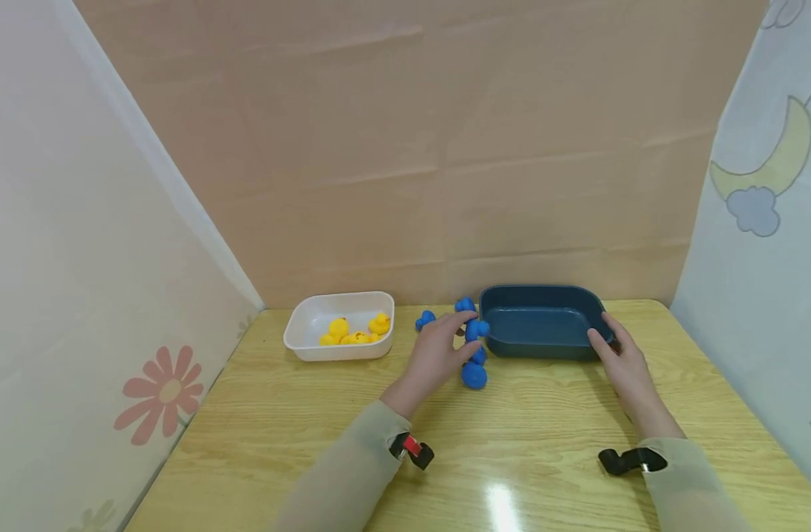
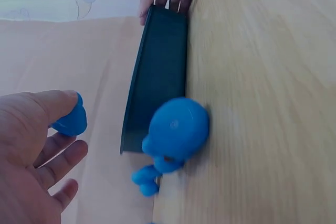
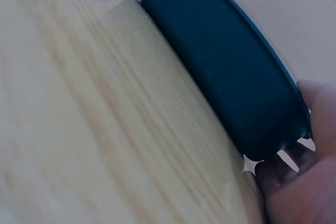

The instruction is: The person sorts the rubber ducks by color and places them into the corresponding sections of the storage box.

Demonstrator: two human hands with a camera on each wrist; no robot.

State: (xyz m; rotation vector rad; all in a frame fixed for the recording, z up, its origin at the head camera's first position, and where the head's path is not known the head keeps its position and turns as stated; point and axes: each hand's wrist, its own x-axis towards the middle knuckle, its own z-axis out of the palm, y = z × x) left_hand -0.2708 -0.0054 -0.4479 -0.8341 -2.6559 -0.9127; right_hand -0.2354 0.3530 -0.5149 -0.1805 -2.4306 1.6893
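Observation:
My left hand [image 1: 438,353] pinches a small blue toy duck [image 1: 476,330] between thumb and fingertips, raised above the table just left of the dark blue bin [image 1: 541,351]. In the left wrist view this duck [image 2: 73,120] shows partly behind the thumb. More blue ducks [image 1: 474,375] stand in a rough line under and around that hand, one of them [image 1: 425,319] off to its left. At the bin's right end, my right hand [image 1: 631,373] grips the end wall, thumb at the rim and fingers against the outside, as the right wrist view shows.
A white bin [image 1: 338,355] with several yellow rubber ducks [image 1: 338,327] in it stands at the back left of the wooden table [image 1: 272,443]. Brown paper [image 1: 378,148] covers the wall behind both bins. Patterned white cloth panels [image 1: 66,222] close off both sides.

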